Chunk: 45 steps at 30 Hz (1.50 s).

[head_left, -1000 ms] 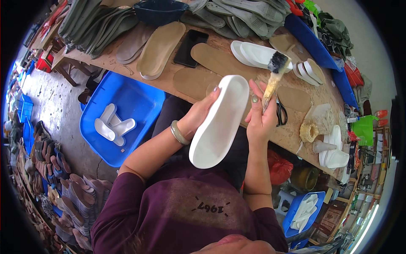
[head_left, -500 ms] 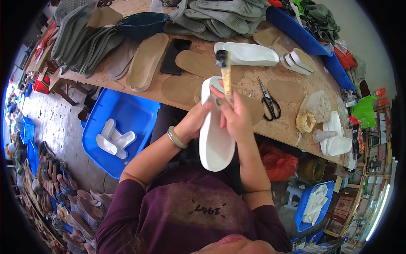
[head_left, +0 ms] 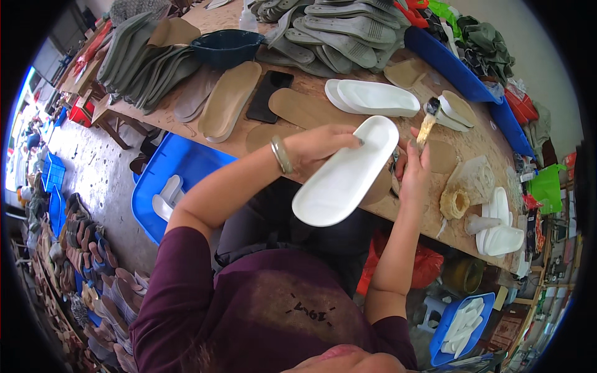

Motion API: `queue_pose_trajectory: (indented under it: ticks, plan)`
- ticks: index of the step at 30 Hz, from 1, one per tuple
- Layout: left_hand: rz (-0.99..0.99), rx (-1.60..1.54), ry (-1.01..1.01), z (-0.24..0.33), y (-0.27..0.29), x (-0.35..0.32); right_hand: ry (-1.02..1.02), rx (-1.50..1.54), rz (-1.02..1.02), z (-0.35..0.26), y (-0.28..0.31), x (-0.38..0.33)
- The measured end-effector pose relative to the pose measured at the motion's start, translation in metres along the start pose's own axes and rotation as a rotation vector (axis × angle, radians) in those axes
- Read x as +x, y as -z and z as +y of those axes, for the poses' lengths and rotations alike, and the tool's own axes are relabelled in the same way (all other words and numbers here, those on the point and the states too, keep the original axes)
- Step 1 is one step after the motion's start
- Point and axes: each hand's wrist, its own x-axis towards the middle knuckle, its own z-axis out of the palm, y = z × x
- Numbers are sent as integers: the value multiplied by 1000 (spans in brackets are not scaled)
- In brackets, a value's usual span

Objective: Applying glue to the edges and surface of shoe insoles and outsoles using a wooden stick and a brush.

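Observation:
My left hand [head_left: 320, 148] grips a white shoe sole [head_left: 345, 174] by its upper edge and holds it tilted above the front edge of the wooden workbench [head_left: 479, 158]. A metal bangle sits on that wrist. My right hand [head_left: 415, 169] is closed around the handle of a glue brush [head_left: 428, 121], whose dark bristle head points up and away, just right of the sole's far end. The brush is off the sole.
On the bench lie tan insoles [head_left: 230, 99], a black phone [head_left: 269, 95], two stacked white soles [head_left: 373, 97], grey sole piles [head_left: 336, 31], a dark bowl [head_left: 225, 46] and a twine roll [head_left: 455, 202]. A blue crate [head_left: 186, 165] with white soles stands left of my lap.
The white sole has swung from upright to slanting with its far end to the right. My right hand has lifted the brush off the sole and moved it to the right.

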Motion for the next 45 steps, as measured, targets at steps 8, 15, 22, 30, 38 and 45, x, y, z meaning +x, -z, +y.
queue_pose_trajectory:
  ticks: [8, 15, 22, 30, 38, 45]
  plan:
    - [-11, 334, -141, 18, 21, 25, -32, 62, -133, -9, -15, 22]
    - [286, 1195, -274, 26, 36, 21, -31, 12, -105, 22, -21, 43]
    - [673, 1069, -850, 66, 4, -79, 77, -184, 145, 22, 28, 110]
    - [1445, 310, -533, -115, 76, -257, -50, -61, 269, 78, 47, 200]
    - [1974, 44, 303, -413, 163, -404, 70, -373, 312, 56, 85, 206]
    - [1980, -898, 294, -500, 233, -415, 313, -454, 408, -14, 31, 116]
